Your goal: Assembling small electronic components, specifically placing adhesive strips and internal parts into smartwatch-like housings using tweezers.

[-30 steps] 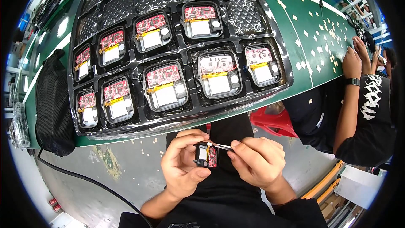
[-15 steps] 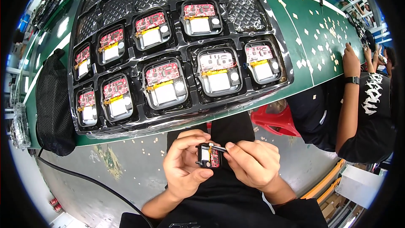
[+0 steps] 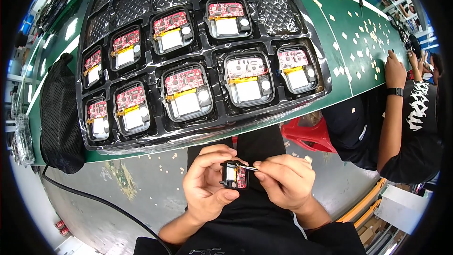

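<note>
My left hand [image 3: 206,186] holds a small black device [image 3: 234,175] with a red circuit board and a white cell, over my lap. My right hand [image 3: 284,181] pinches thin metal tweezers [image 3: 248,167] whose tip touches the top of that device. Just beyond, a black moulded tray [image 3: 207,123] lies on the green table [image 3: 344,52]; several of its pockets hold like devices with red boards, such as the nearest one [image 3: 187,95].
A black mesh bag [image 3: 59,113] lies at the tray's left, and a black cable [image 3: 94,198] runs across the grey floor. To the right a person in black [image 3: 410,127] works at the table, with small tan scraps strewn there. A red stool [image 3: 306,134] stands beside me.
The device and both hands have shifted slightly; my right hand has drawn closer in, keeping the tweezers on the device's top edge.
</note>
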Demonstrator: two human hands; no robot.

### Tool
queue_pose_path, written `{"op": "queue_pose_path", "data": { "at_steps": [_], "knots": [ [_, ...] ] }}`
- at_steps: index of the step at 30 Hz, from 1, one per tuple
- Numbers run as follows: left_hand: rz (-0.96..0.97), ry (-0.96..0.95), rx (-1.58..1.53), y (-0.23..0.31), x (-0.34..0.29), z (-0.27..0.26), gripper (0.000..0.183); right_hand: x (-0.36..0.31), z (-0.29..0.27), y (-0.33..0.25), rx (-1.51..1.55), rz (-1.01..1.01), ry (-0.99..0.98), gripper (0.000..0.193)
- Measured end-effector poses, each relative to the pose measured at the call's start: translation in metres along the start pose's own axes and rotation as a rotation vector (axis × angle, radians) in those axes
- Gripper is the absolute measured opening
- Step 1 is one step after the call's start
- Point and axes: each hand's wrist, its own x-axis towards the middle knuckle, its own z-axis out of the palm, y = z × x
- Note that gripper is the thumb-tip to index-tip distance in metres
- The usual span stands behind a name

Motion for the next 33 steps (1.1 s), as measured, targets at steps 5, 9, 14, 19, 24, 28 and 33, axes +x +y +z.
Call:
{"op": "queue_pose_path", "data": {
  "at_steps": [5,9,14,19,24,28,33],
  "knots": [
    [-0.007,0.0,0.005,0.002,-0.001,0.0,0.067,0.001,0.002,0.001,0.056,0.032,-0.018,0.021],
    [-0.022,0.019,0.028,0.003,-0.004,-0.001,0.067,-0.003,0.006,0.0,-0.032,-0.033,0.007,0.021],
    [-0.031,0.012,0.014,0.005,-0.004,0.0,0.066,-0.007,0.012,0.001,-0.1,-0.086,0.059,0.024],
    [-0.033,0.025,0.037,0.006,-0.006,0.003,0.067,-0.01,0.015,-0.001,-0.11,-0.072,0.093,0.024],
    [-0.042,0.034,0.075,0.007,-0.006,0.0,0.065,-0.008,0.013,0.0,-0.2,-0.134,0.071,0.024],
    [-0.034,0.013,0.034,0.012,-0.006,0.0,0.062,-0.006,0.01,0.001,-0.228,-0.173,0.015,0.025],
    [0.023,-0.093,0.062,0.019,-0.01,-0.003,0.058,-0.002,0.005,-0.001,-0.037,-0.127,-0.025,0.022]
  ]
}}
